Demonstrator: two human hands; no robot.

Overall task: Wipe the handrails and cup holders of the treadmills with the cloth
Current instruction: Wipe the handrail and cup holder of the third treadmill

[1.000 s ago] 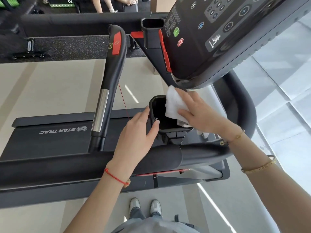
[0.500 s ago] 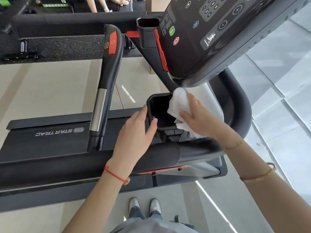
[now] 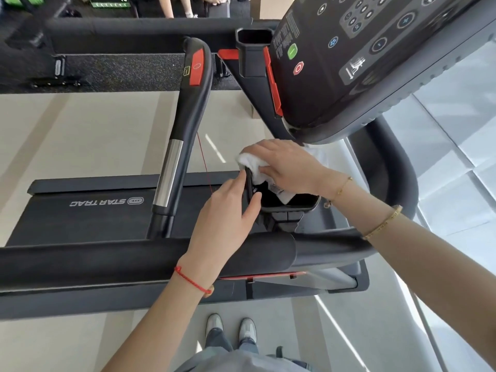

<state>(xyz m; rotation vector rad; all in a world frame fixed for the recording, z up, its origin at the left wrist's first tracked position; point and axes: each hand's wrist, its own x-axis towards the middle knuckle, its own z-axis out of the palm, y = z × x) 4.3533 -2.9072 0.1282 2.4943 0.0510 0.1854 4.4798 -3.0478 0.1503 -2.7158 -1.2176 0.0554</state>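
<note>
A black cup holder hangs below the treadmill console. My left hand grips the holder's left wall, thumb inside and fingers outside. My right hand holds a white cloth bunched over the holder's far left rim, with part of the cloth hanging into the holder. The thick black side handrail runs across in front of me, under my left wrist. A centre handrail with a silver sensor band and a red panel rises on the left.
A second cup holder sits on the console's far side. The treadmill belt deck marked STAR TRAC lies below. The curved handrail end wraps round at right. A person's legs stand at the far top. My shoes are on the floor.
My right hand has carried the cloth from the holder's right side over to its far left rim. My left hand kept its grip on the holder's left wall.
</note>
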